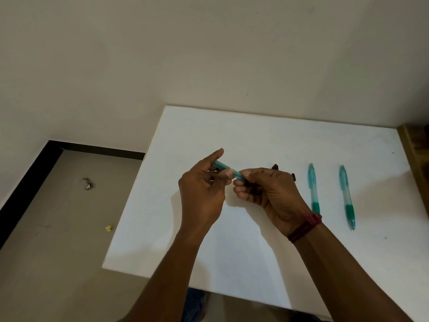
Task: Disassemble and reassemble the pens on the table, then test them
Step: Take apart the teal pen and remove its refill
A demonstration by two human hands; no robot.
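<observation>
Left hand [202,189] and right hand [267,191] are raised above the white surface [232,252], and a teal pen barrel [226,170] is pinched between them. Its far end is held by the left thumb and fingers, and its near end is wrapped in the curled fingers of the right hand. What sits inside the right fist is hidden, so it cannot be told whether the barrel is already unscrewed.

If the halves are pulled apart in mid-air, a spring or refill could be released. From there it could drop, bounce and be lost over the left edge onto the floor [58,252].

Just right of the right forearm, a whole pen [313,187] and a second pen [346,196] lie side by side on the surface. Either could be swept or set rolling if the wrist is swung outward.

Farther off, beyond the right knuckles, a small dark part [275,166] and another dark piece [294,177] lie loose. They could easily be nudged by the hand when it is lowered, or mixed up at reassembly.
</observation>
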